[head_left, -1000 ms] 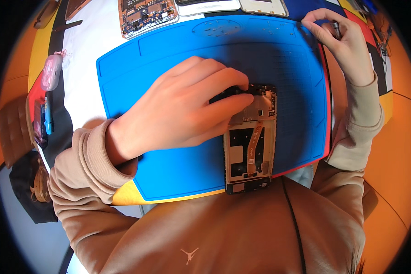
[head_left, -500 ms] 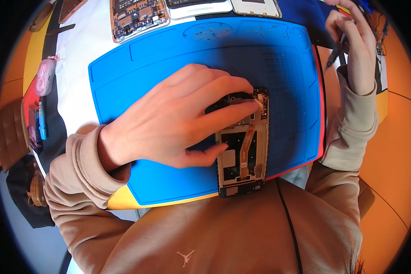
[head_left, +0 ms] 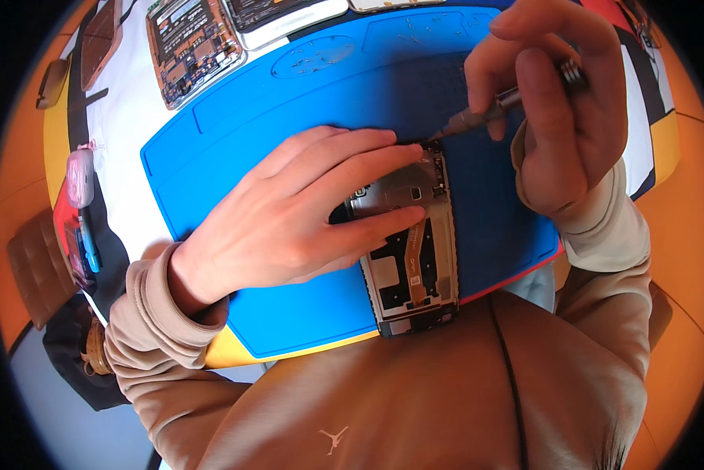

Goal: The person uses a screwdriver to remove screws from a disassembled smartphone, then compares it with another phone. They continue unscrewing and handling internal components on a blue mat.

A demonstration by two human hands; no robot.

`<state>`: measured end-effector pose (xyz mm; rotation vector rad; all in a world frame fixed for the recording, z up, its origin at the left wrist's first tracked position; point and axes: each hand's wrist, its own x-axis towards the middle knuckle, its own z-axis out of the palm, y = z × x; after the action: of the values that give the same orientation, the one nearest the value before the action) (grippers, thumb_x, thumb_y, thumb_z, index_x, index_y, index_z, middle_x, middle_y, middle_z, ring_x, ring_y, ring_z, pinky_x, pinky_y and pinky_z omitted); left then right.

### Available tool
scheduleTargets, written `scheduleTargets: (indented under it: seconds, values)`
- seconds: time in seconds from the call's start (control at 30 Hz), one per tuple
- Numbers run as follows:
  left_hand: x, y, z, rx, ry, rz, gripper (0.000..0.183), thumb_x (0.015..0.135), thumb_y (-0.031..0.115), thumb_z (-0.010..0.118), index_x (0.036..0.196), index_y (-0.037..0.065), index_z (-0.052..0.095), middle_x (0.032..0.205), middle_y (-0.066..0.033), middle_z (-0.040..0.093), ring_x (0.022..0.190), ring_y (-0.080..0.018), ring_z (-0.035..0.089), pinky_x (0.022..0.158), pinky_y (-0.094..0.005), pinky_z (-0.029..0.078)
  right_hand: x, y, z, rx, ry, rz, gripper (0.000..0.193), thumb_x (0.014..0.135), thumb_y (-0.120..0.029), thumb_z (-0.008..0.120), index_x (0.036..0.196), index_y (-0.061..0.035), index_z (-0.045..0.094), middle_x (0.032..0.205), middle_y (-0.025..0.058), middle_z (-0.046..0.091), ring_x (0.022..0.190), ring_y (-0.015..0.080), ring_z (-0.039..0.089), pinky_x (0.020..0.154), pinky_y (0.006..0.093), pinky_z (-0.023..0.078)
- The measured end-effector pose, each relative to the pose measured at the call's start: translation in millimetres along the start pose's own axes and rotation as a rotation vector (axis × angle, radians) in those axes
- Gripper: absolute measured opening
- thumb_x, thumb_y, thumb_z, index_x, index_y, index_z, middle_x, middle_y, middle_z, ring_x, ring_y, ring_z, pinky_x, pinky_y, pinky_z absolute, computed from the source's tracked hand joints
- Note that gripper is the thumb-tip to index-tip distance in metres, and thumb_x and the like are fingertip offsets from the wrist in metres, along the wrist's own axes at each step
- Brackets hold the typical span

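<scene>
Blue mat lies beneath the opened phone; my left hand rests, fingers spread, on its far half; right of it, my right hand grips a dark pointed tool.

The bare left hand is covering the upper left part of the opened black-and-silver phone frame. The bare right hand is hiding part of the dark pen-shaped tool, whose tip is showing too small to confirm contact. The upper edge is cutting off the copper-edged phone with exposed circuit board. Tiny dark pieces are defying identification.
</scene>
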<state>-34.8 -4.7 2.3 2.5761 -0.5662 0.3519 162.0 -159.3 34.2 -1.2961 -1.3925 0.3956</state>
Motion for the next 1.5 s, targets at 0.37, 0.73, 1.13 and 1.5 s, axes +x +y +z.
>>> scheduleTargets:
  seconds: [0.37,0.73,1.13,1.5]
  values:
    - [4.4,13.8,-4.2,0.284,0.075,-0.097,0.034,0.068,0.019,0.070,0.100,0.018,0.080,0.123,-0.0165,0.067,0.118,-0.0358,0.058,0.093,-0.0464,0.049,3.7,32.7,-9.3,-0.131,0.080,-0.337,0.022,0.106,-0.013,0.039,0.119,0.0041,0.044,0.092,0.0119,0.056,0.057,0.0083,0.047,0.052,0.0210,0.040]
    - [3.5,14.6,-3.9,0.289,0.098,-0.058,0.033,0.066,0.014,0.071,0.097,0.013,0.080,0.115,-0.0150,0.070,0.111,-0.0335,0.061,0.089,-0.0423,0.052,2.1,40.7,-11.2,0.036,-0.034,-0.327,0.020,0.105,-0.007,0.040,0.120,0.0054,0.045,0.097,0.0103,0.055,0.061,0.0078,0.048,0.057,0.0215,0.042]
    - [5.0,11.6,-3.3,0.199,0.112,-0.067,0.034,0.062,0.011,0.074,0.096,0.009,0.078,0.111,-0.0139,0.068,0.100,-0.0277,0.065,0.084,-0.0358,0.053,2.8,13.6,-0.9,0.017,-0.279,-0.337,0.021,0.096,-0.001,0.059,0.115,0.0062,0.056,0.098,0.0161,0.067,0.072,0.0221,0.065,0.065,0.0290,0.054]
    - [5.0,12.8,-6.6,0.192,0.098,-0.070,0.034,0.063,0.011,0.072,0.097,0.010,0.078,0.112,-0.0133,0.067,0.100,-0.0270,0.065,0.081,-0.0339,0.052,-16.1,16.7,-3.8,0.043,-0.237,-0.211,0.009,0.096,-0.002,0.058,0.104,0.0009,0.059,0.093,0.0119,0.065,0.072,0.0140,0.057,0.062,0.0267,0.046]
